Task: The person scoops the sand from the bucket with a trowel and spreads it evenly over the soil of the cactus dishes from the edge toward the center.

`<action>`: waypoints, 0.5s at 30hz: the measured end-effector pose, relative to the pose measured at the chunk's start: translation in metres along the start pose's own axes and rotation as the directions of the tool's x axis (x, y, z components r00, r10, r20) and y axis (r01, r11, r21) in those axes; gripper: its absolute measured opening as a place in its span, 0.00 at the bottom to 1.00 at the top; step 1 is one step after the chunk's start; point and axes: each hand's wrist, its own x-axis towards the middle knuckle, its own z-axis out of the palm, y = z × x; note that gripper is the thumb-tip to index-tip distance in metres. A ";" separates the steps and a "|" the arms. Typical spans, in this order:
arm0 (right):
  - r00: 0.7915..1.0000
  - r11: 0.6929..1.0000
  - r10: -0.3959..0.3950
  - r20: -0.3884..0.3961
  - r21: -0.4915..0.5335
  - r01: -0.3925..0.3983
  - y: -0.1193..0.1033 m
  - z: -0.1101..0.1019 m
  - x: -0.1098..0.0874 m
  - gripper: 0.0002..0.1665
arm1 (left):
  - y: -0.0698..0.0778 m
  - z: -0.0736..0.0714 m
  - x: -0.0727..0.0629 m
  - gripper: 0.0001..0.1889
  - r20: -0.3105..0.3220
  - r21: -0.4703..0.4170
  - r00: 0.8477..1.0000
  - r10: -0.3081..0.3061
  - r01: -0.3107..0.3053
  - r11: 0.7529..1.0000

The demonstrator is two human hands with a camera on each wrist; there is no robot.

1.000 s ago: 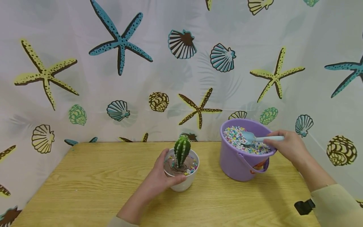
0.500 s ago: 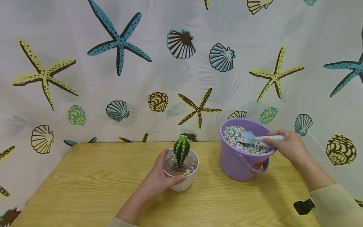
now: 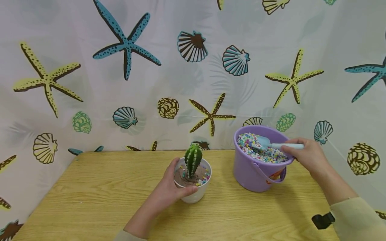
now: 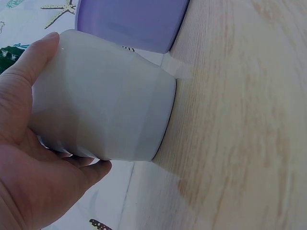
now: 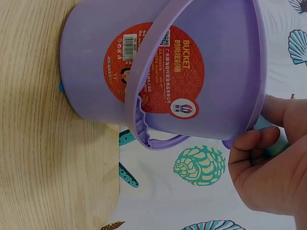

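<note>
My left hand (image 3: 169,189) grips a white pot (image 4: 105,96) from its left side, thumb across the front near the rim. In the pot a green cactus (image 3: 193,161) stands upright in brown soil (image 3: 182,175), with a few coloured pebbles scattered on the soil. To the right, my right hand (image 3: 309,155) holds the light blue handle of a small shovel (image 3: 291,146) at the rim of a purple bucket (image 3: 251,174). The shovel's blade lies in the mixed coloured pebbles (image 3: 248,142) that fill much of the bucket. The right wrist view shows the fingers curled at the bucket's rim.
Pot and bucket stand on a wooden table (image 3: 105,194). The bucket's handle (image 5: 144,76) hangs down over a red label (image 5: 192,62) on its side. A white curtain (image 3: 144,90) printed with starfish and shells closes off the back and sides.
The shovel's blade has shifted slightly and tilted in the pebbles, its handle moving a little to the right. The left hand and the pot stay where they were.
</note>
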 end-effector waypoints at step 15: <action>0.999 0.999 0.013 -0.035 0.038 -0.012 0.005 -0.002 -0.002 0.37 | -0.003 0.000 0.001 0.68 -0.001 0.015 1.000 -0.004 0.004 1.000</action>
